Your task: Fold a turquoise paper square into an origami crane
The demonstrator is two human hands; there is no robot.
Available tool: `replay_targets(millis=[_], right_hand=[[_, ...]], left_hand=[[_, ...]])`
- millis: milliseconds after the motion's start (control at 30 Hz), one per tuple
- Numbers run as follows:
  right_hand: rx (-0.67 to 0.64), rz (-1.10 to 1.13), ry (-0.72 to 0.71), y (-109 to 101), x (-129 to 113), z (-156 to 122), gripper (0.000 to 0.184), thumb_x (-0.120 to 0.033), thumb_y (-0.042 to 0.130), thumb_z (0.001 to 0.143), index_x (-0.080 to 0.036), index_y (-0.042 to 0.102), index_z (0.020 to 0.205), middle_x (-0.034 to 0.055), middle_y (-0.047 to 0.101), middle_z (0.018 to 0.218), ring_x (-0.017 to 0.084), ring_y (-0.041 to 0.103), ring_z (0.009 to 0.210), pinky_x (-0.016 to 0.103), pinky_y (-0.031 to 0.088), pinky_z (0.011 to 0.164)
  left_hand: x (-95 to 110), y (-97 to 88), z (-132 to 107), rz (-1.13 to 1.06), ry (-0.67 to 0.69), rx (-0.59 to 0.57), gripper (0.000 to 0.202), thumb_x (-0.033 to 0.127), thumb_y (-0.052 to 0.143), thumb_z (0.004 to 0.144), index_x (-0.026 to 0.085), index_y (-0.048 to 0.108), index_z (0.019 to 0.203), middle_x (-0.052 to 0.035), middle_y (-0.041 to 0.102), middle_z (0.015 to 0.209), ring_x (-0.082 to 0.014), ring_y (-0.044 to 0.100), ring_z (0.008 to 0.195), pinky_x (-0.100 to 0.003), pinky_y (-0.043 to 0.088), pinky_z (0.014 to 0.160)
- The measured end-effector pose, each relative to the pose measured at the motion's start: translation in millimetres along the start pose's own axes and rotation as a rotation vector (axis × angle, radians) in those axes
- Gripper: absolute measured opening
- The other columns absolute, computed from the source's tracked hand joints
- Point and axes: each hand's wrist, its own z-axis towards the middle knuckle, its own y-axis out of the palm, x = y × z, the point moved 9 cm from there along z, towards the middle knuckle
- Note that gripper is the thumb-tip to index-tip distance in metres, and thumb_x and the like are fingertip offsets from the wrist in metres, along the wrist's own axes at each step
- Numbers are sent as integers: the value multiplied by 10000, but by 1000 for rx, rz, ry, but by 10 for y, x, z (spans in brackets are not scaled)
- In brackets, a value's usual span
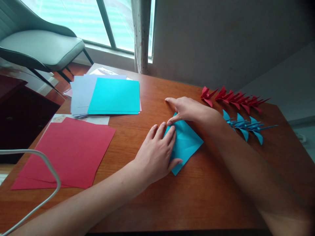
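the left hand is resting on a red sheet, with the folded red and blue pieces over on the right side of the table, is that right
Not quite: the head view shows the sheet under the left hand is blue, not red. The folded red pieces and folded blue pieces are on the right side of the table.

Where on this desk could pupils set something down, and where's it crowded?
Bare desk lies between the blue stack and right hand, and between the blue sheet and near edge. Crowded: left, around red sheets; right, red figures, blue figures.

Your left hand [158,152] and right hand [187,108] touch blue paper [187,142]; red sheets [70,154] lie near the tabletop's [147,209] left edge, paper birds [242,99] near its far right corner.
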Motion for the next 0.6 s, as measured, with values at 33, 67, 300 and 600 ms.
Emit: replay_targets(millis=[33,67,300,600], right_hand=[[4,41,-5,-1,43,12,754,-451,888,645,-287,565,1306,49,711,871,257,660,777,298,376,595],[16,73,3,-13,95,25,739,-432,893,642,-287,575,1293,36,704,847,245,652,750,296,375,589],[62,84,69,-103,408,119,490,-353,861,701,-260,662,1139,11,695,830,208,631,722,292,402,611],[140,101,140,-145,669,110,225,-310,734,845,-239,701,1057,34,725,810,202,640,658,302,428,623]], left_hand=[[1,2,-1,2,1,-2,795,623,382,969,45,405,1514,-177,362,1608,-431,272,1483,-568,239,1206],[1,4,-1,4,2,-4,792,620,383,970,46,405,1515,-178,347,1616,-432,271,1483,-571,242,1204],[-1,6,1,4,-5,-16,785,610,386,974,41,406,1514,-176,346,1618,-436,284,1476,-580,248,1198],[-7,4,-2,-2,-2,-11,780,619,370,976,54,413,1512,-169,369,1608,-424,289,1478,-568,246,1203]])
